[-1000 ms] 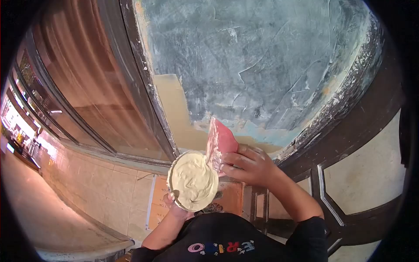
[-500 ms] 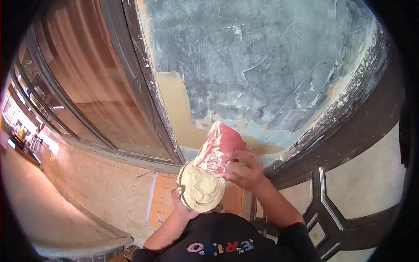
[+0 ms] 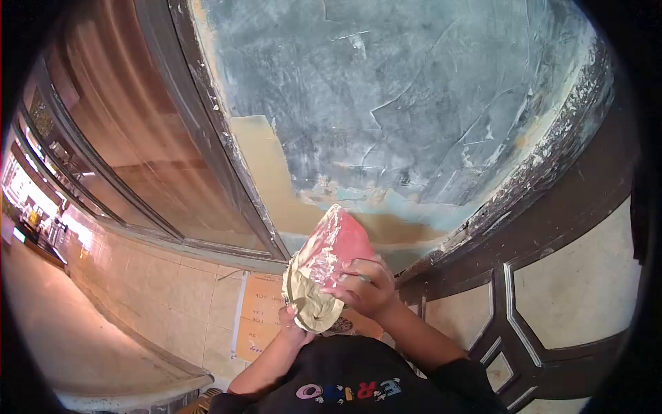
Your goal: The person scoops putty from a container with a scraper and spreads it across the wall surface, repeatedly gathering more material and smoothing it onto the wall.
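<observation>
My left hand [image 3: 295,328] holds a round tub [image 3: 288,298] from its side and below, fingers wrapped and partly hidden. Thick cream-coloured putty [image 3: 318,309] fills it. A pink-red putty spreader [image 3: 353,240] is gripped in my right hand [image 3: 367,286], with a ring on one finger. Putty smears cover the spreader's left side, and its lower left part lies over the tub, touching the putty. Beyond the hands stands a grey-blue wall [image 3: 386,83] with rough patches, and a smooth beige putty strip [image 3: 265,162] runs along its lower left.
A dark-framed window [image 3: 131,131] with a curtain behind it is on the left. To the right is a dark panelled surface with pale insets [image 3: 572,276]. An orange sheet with writing [image 3: 258,310] lies on the tiled floor [image 3: 162,290] below the tub.
My right hand and the spreader have moved down and left, over more of the tub. The tub now looks more tilted, and the camera view has shifted slightly.
</observation>
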### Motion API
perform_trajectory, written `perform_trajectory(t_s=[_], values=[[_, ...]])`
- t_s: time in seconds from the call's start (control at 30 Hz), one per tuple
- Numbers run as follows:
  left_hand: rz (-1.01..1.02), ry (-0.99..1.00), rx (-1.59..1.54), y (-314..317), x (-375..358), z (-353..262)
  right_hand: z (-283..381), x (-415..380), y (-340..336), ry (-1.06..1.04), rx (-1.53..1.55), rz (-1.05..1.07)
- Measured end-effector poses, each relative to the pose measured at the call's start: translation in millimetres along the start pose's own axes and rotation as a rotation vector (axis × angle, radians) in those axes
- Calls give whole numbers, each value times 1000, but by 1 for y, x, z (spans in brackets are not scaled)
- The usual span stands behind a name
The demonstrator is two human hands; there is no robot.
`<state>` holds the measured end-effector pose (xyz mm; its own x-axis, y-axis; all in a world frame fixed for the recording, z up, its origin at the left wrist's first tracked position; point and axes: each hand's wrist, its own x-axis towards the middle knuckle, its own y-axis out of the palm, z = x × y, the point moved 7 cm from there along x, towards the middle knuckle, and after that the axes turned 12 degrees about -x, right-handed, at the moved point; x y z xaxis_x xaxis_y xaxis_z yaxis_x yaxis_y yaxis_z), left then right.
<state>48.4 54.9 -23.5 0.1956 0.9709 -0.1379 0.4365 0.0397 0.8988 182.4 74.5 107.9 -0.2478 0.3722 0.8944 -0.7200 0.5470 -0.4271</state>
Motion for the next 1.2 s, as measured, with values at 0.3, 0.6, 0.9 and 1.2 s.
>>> perform_trajectory(t_s=[0.3,0.6,0.9,1.2], values=[[-50,-85,-7,16,12,9,-21,-21,-2,159,206,-2],[-199,-78,-134,-9,19,11,-139,-152,38,1329,784,210],[-192,-60,-193,-25,14,-3,-141,-351,56,2076,907,50],[-256,-59,-158,-25,11,-9,-200,-253,39,1368,149,-39]])
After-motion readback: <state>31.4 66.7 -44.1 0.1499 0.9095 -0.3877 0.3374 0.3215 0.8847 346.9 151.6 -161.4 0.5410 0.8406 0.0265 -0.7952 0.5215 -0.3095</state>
